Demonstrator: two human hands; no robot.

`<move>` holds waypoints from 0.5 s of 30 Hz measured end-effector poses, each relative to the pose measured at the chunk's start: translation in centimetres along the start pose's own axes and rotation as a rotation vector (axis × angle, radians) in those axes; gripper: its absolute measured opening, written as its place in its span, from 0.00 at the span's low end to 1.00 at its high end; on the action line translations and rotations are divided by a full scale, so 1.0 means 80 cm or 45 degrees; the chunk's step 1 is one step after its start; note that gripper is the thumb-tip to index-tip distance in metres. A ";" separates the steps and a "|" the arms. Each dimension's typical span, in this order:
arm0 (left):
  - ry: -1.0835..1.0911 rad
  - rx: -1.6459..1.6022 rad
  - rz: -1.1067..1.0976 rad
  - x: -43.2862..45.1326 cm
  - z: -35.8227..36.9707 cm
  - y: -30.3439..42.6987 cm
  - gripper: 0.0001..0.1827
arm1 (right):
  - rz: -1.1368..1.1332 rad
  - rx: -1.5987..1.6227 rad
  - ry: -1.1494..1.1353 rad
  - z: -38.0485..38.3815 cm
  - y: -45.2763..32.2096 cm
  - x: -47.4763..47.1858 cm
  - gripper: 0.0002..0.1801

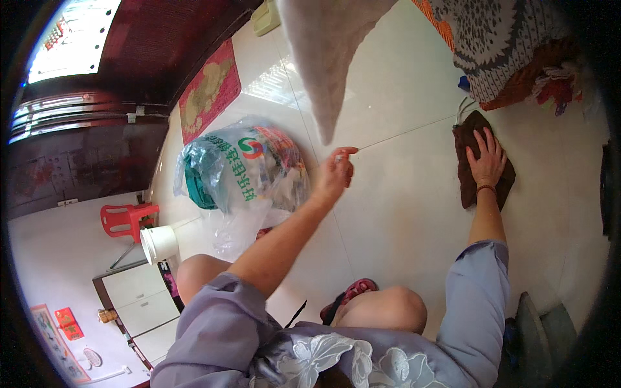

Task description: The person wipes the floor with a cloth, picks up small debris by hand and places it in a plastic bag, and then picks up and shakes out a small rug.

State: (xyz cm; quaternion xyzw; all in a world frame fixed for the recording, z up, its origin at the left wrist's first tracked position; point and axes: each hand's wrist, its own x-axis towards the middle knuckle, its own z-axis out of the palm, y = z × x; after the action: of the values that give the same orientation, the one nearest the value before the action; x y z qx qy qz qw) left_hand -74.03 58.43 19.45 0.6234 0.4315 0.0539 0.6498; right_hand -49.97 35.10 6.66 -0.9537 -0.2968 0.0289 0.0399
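My right hand (487,160) is spread flat on a dark brown drawstring cloth bag (468,186), which lies on the pale tiled floor (402,203). Its light cord leads off the bag's upper edge. My left hand (338,169) hovers nearer the middle, fingers partly curled and the index finger pointing right; whether something small is between the fingers cannot be told. Just above it hangs the pointed end of a whitish cloth (322,63). Left of that hand stands a full clear plastic bag (242,169) with green printing and a teal item inside.
Patterned fabric with orange edging (509,53) hangs at the upper right. A red mat (211,89) lies by the dark door. A red plastic chair (127,220), a white bucket (159,244) and a white cabinet (140,298) stand at the left. Dark green objects (533,334) are at the lower right.
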 end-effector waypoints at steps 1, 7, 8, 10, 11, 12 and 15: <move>-0.008 -0.022 -0.112 -0.002 -0.008 0.023 0.20 | 0.019 -0.013 0.008 0.000 0.004 0.001 0.25; -0.050 -0.355 -0.568 -0.040 -0.081 -0.003 0.18 | 0.047 -0.021 0.004 0.014 -0.007 0.002 0.21; -0.081 -0.368 -0.576 -0.042 -0.085 -0.023 0.18 | 0.083 -0.058 0.055 0.017 -0.007 -0.001 0.21; -0.045 -0.357 -0.689 -0.053 -0.092 -0.070 0.18 | 0.067 -0.079 0.145 0.029 -0.020 -0.017 0.19; -0.086 -0.357 -0.707 -0.059 -0.093 -0.088 0.18 | 0.026 -0.073 0.193 0.031 -0.034 -0.030 0.18; -0.050 -0.349 -0.773 -0.065 -0.092 -0.104 0.19 | -0.014 -0.005 0.196 0.035 -0.057 -0.047 0.17; -0.091 -0.286 -0.873 -0.069 -0.081 -0.131 0.20 | -0.188 0.263 0.133 0.018 -0.143 -0.095 0.13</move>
State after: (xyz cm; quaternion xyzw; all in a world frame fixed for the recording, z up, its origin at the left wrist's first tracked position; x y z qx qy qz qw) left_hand -86.41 57.74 14.12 0.3687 0.5840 -0.1418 0.7092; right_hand -62.80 40.24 6.50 -0.9202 -0.3593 0.0065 0.1552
